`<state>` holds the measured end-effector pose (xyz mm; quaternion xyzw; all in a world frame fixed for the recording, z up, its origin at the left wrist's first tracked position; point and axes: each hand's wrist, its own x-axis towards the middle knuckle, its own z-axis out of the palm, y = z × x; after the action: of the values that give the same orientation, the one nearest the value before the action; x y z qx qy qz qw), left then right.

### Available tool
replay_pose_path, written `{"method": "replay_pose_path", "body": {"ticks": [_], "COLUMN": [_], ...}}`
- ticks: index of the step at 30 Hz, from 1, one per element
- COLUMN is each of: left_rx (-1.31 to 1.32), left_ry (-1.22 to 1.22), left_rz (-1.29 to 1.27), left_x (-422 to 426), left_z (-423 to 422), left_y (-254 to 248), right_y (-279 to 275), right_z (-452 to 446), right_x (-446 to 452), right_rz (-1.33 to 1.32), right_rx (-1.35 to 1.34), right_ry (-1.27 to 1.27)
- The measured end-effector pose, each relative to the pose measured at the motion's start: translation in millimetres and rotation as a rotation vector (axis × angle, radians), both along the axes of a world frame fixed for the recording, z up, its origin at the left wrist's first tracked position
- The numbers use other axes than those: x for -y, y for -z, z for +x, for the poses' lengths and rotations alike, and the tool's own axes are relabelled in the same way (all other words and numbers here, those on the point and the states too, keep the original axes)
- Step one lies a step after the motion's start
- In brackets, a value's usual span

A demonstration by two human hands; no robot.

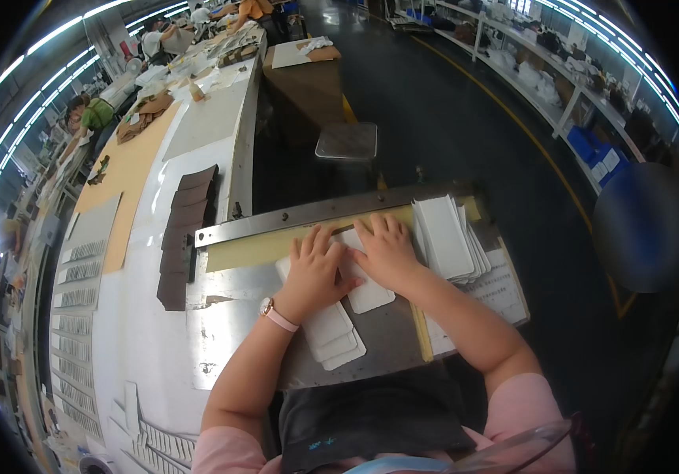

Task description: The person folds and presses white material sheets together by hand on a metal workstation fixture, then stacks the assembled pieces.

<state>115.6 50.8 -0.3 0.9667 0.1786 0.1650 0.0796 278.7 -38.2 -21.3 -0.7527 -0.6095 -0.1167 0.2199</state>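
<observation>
My left hand [317, 267], with a pink-strapped watch [268, 306] at the wrist, lies over a fanned stack of white rounded-corner pieces [333, 341], hiding their upper part. Its fingers are spread and point at the metal bar [300, 218]. Beside it, my right hand [387, 254] rests with fingers stretched on the top of a single white piece [372, 295]. That piece lies on the metal plate [236, 324], its far end partly covered by both hands. Right of my right hand, a thicker stack of white pieces [443, 237] is fanned out.
A row of dark brown pieces [185, 229] lies on the long white table [150, 332] at left. Cut strips [161, 442] lie nearer me. Ahead stand a stool [347, 141] and a brown box [304, 95]. Shelves [576, 103] line the right; people work far left.
</observation>
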Motion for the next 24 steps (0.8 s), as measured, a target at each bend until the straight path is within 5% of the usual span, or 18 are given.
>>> {"method": "replay_pose_path", "body": {"ticks": [4, 8, 11, 14, 17, 24], "left_rx": [-0.014, -0.056, 0.236, 0.037, -0.004, 0.090], "left_ry": [0.011, 0.011, 0.047, -0.213, -0.315, -0.313], "left_rz": [-0.006, -0.039, -0.280, -0.182, -0.515, -0.363], "left_x": [-0.2, -3.4, -29.9, -37.7, -46.3, -47.2], "left_z": [-1.4, -1.5, -11.3, -40.4, -40.0, -32.2], "left_y": [2.7, 1.5, 2.0, -14.0, -19.4, -7.0], "right_y": [-10.9, -25.9, -31.5, -33.6, -23.1, -54.2], "right_z": [2.0, -7.6, -16.2, -4.4, 22.6, -11.1], "right_x": [5.0, 11.8, 18.1, 19.7, 24.5, 30.2], "right_rz": [-0.082, -0.234, -0.256, -0.243, -0.081, -0.363], "right_rx": [0.157, -0.007, -0.120, -0.284, -0.422, -0.169], "right_ry": [0.107, 0.089, -0.007, -0.058, -0.053, 0.040]}}
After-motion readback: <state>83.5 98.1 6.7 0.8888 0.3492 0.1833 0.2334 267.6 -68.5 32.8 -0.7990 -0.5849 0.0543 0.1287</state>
